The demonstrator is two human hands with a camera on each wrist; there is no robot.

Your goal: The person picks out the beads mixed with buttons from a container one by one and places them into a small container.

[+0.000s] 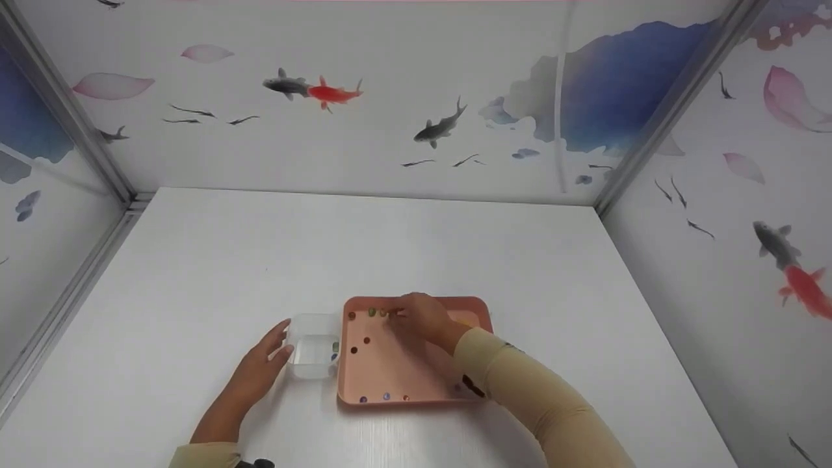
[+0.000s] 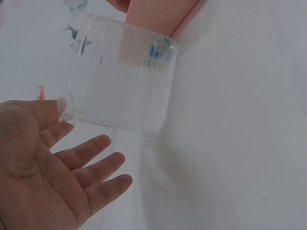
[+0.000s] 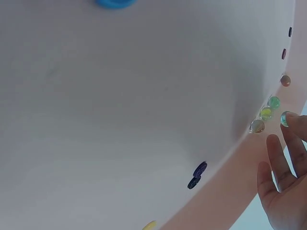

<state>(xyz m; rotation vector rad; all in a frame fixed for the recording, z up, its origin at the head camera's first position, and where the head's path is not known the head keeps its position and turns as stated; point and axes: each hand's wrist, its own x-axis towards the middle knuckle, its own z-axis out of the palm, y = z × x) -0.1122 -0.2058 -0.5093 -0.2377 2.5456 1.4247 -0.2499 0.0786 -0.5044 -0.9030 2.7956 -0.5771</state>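
Note:
A pink tray (image 1: 390, 374) lies on the table with small round pieces in it, among them glass marbles (image 3: 266, 113) along one wall. My right hand (image 1: 422, 317) is over its far side. In the right wrist view that hand pinches a clear bluish glass marble (image 3: 285, 119) at its fingertips. Left of the tray stands a clear plastic box (image 1: 313, 348) holding a few blue and green marbles (image 2: 160, 47) at its tray-side end. My left hand (image 1: 260, 367) is at the box's left side, thumb touching its corner and the other fingers spread, fairly straight.
Dark flat discs (image 3: 200, 168) lie in the tray near another wall. A yellow piece (image 1: 465, 321) sits partly behind my right wrist, and a blue piece (image 3: 115, 3) shows at the right wrist view's top edge. Printed panels (image 1: 390, 149) enclose the white table (image 1: 260, 260).

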